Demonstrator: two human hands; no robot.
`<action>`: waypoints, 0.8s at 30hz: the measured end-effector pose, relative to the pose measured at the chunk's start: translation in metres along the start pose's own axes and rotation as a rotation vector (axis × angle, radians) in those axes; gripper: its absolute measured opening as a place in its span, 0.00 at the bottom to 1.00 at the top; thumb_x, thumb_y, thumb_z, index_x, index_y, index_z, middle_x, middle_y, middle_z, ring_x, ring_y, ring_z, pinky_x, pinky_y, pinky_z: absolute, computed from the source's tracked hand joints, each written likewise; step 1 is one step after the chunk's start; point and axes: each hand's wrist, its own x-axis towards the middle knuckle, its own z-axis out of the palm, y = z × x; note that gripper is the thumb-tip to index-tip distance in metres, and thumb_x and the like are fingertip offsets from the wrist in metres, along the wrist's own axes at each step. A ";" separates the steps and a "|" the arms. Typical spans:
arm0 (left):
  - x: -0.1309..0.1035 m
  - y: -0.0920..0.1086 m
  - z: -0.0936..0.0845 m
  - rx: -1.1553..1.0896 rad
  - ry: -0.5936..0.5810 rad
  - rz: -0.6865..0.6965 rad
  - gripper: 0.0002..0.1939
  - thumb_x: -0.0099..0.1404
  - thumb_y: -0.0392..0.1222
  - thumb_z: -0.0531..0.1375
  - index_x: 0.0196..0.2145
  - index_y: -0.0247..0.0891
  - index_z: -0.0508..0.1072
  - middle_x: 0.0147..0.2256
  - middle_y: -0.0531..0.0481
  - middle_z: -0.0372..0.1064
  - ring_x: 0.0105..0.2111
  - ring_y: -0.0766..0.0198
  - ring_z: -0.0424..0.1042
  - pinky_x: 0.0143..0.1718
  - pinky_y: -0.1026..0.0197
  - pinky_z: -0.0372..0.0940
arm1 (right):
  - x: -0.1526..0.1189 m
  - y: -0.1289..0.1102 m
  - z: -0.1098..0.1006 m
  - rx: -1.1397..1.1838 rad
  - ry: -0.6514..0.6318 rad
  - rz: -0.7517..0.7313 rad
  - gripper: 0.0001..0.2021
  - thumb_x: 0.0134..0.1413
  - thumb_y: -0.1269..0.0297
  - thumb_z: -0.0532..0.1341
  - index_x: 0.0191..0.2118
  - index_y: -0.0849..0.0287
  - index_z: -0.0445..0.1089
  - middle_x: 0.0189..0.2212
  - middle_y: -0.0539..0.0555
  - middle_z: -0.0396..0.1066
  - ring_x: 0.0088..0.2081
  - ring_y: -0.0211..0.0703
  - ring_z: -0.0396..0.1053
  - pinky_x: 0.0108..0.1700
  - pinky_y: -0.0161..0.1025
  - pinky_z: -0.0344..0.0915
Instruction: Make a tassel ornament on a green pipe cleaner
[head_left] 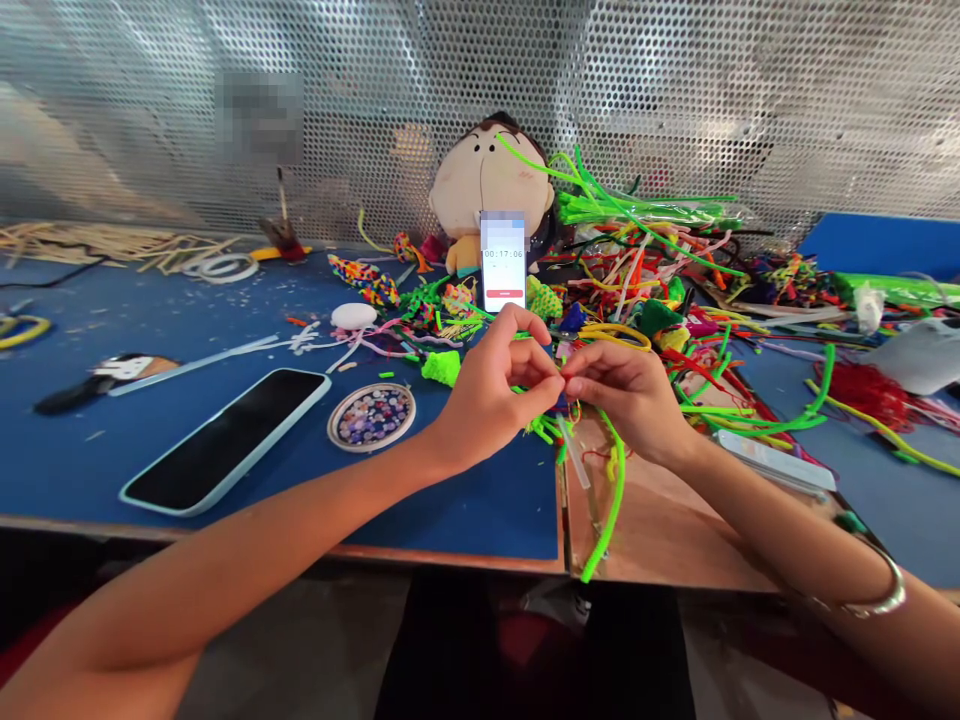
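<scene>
My left hand (501, 388) is closed in a pinch, its thumb and fingertips meeting those of my right hand above the table. Whatever sits between the left fingertips is too small and covered to make out. My right hand (634, 400) pinches as well, and a bright green pipe cleaner (616, 490) hangs from beneath its fingers down past the table's front edge. Below the fingertips lie short green pipe cleaner pieces (546, 430) and a clear thin stick (576, 458). A lime green fuzzy piece (441, 368) rests left of my left hand.
A phone showing a timer (504, 262) leans against a plush doll (487, 185). Left of my hands lie a dark-screened phone (225, 440) and a round dish of beads (371, 417). Pipe cleaners (637, 260) pile up behind, near yellow-handled scissors (615, 335). A perforated metal panel (337, 90) stands behind.
</scene>
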 end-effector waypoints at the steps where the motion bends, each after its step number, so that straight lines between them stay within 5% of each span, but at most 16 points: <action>1: 0.000 0.000 0.000 0.004 0.002 0.000 0.16 0.53 0.33 0.61 0.35 0.41 0.56 0.22 0.61 0.66 0.21 0.73 0.67 0.24 0.70 0.61 | 0.000 0.000 0.000 -0.005 0.010 0.008 0.09 0.44 0.62 0.69 0.30 0.59 0.72 0.26 0.48 0.70 0.29 0.33 0.66 0.34 0.34 0.66; 24: 0.001 0.001 -0.001 0.041 -0.059 -0.004 0.16 0.53 0.33 0.61 0.34 0.41 0.57 0.22 0.60 0.67 0.21 0.72 0.68 0.24 0.68 0.62 | 0.003 -0.007 -0.003 -0.038 0.017 0.071 0.10 0.36 0.61 0.72 0.25 0.59 0.74 0.22 0.48 0.71 0.24 0.33 0.67 0.30 0.35 0.67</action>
